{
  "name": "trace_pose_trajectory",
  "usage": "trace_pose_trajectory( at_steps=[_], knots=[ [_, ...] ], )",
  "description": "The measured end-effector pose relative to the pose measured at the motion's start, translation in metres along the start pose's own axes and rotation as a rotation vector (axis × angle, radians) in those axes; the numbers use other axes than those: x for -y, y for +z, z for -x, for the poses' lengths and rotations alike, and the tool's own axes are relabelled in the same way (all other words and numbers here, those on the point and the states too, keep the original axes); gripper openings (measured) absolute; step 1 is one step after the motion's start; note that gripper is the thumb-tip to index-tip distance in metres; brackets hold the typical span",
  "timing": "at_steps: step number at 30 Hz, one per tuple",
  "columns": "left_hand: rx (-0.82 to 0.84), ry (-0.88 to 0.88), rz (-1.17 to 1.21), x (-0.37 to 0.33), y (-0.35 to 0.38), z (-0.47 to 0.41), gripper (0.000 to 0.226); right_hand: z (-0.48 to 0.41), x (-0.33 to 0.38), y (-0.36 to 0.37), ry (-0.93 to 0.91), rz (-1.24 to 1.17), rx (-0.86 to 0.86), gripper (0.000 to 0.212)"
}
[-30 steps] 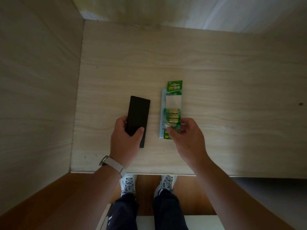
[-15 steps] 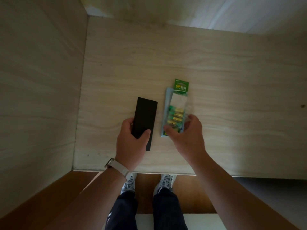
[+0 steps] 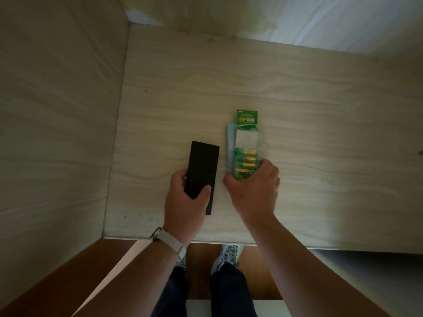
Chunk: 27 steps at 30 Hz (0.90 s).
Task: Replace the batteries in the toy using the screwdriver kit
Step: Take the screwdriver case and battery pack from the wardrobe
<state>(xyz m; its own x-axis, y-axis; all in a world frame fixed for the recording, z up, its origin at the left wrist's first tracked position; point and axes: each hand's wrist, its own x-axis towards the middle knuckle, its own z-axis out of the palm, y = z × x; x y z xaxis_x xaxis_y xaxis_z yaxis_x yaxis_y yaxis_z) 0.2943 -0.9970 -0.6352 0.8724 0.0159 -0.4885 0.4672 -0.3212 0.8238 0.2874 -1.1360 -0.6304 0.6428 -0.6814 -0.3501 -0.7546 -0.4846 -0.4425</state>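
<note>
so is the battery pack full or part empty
Part empty: the battery pack shows bare white card in its upper half, batteries only lower down.

Pale wood-grain tabletop (image 3: 286, 88): two items near the front edge, left of centre. Flat black rectangular case (image 3: 203, 161) on the left, green-carded clear plastic battery pack (image 3: 246, 136) just right of it, narrow gap between, not touching. Both run lengthwise front to back; the pack's far end reaches further back than the case's. Batteries sit crosswise in the pack's near half. Left hand (image 3: 185, 202) grips the case's near end, thumb on top. Right hand (image 3: 254, 193) grips the pack's near end. Wood-grain side panel (image 3: 57, 110) stands along the table's left edge. White sneakers (image 3: 230, 252) on the floor, below the front edge.
</note>
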Motion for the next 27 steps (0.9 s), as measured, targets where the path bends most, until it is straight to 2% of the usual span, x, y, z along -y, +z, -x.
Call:
trace_pose_trajectory(
  at_steps=[4,9,10,13,14,27],
  knots=[
    [-0.003,-0.004,0.001,-0.002,0.001,0.001,0.044,-0.003,-0.002,-0.002,-0.025,-0.048,0.052,0.079],
    [-0.013,-0.006,0.008,-0.003,-0.001,0.001,0.044,-0.009,-0.015,-0.009,0.044,-0.346,0.218,0.095],
    [-0.015,-0.006,0.008,-0.003,-0.001,0.002,0.044,-0.010,-0.019,-0.010,0.057,-0.381,0.250,0.091],
    [-0.019,-0.012,0.018,-0.004,-0.004,0.004,0.046,-0.010,-0.026,-0.011,0.061,-0.411,0.278,0.052],
    [-0.025,-0.015,0.020,-0.003,-0.006,0.005,0.046,-0.010,-0.028,-0.011,0.065,-0.426,0.280,0.049],
    [-0.104,0.012,0.016,-0.022,-0.022,0.042,0.041,0.020,-0.022,-0.027,-0.006,-0.514,0.290,0.054]
  ],
)
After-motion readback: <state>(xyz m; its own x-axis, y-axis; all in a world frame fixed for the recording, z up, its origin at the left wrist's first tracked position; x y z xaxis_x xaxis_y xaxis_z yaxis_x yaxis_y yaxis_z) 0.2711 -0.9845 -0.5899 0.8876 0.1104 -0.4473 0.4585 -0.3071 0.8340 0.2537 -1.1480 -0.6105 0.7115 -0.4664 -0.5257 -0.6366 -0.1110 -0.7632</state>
